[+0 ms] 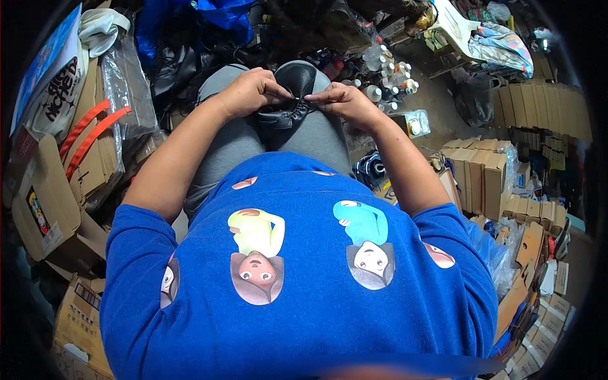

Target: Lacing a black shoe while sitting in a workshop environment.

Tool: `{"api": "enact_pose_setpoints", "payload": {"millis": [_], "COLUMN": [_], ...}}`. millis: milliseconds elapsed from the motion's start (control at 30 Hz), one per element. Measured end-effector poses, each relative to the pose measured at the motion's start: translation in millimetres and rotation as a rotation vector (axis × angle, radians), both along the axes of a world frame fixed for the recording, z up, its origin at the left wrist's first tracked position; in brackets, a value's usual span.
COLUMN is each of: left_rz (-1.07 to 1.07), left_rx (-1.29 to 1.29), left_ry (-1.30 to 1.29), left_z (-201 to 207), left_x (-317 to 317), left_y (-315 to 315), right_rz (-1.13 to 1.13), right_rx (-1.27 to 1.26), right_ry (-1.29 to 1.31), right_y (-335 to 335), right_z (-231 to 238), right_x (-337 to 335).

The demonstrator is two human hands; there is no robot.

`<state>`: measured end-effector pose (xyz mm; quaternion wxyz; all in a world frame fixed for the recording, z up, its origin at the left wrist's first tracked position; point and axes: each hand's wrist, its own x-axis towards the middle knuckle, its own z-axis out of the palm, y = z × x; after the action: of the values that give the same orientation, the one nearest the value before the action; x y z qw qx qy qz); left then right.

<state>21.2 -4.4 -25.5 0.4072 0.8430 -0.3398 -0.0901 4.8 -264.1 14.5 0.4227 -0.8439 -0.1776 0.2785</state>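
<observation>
A black leather shoe (297,77) rests on my lap between the knees of my grey trousers. Its surface is shiny, and a puckered row like lacing or stitching (297,114) runs along its near side. My left hand (254,92) comes in from the left, thumb and fingers pinched at the shoe's middle. From the right, my right hand (348,103) pinches at the same spot, its fingertips almost meeting the left ones. A tiny pale glint shows between the fingertips, too small to name.
Black shoes or bags (180,66) lie beyond my left knee, near a blue plastic sheet (231,19). Several white-capped bottles (396,79) stand right of my knees. Stacked cardboard boxes (484,168) fill the right side. An open carton (47,202) and orange straps (95,136) are at left.
</observation>
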Motion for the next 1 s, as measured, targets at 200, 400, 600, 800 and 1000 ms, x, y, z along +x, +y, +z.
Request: {"api": "enact_pose_setpoints", "payload": {"millis": [200,400,600,800,1000], "left_rz": [0.069,0.076,0.178,0.189,0.212], "left_rx": [-0.095,-0.013,-0.268,-0.346,-0.381], "left_ry": [0.281,0.180,0.455,0.688,0.710], "left_z": [-4.9,6.9,5.1,-6.6,-6.3], "left_x": [-10.1,-13.5,-13.2,-9.7,-6.3], "left_y": [-5.9,-1.1,-4.7,-15.1,-25.3], "right_rz": [-0.155,-0.201,-0.254,-0.309,-0.322], "right_rx": [0.065,0.064,0.119,0.238,0.227], "right_ry": [-0.097,-0.031,0.050,0.185,0.201], "right_y": [5.8,7.5,8.1,15.2,20.6], "right_z": [-12.2,-1.8,-7.7,-7.6,-13.3], "right_x": [-18.9,-19.7,-14.7,-15.5,-10.4]}}
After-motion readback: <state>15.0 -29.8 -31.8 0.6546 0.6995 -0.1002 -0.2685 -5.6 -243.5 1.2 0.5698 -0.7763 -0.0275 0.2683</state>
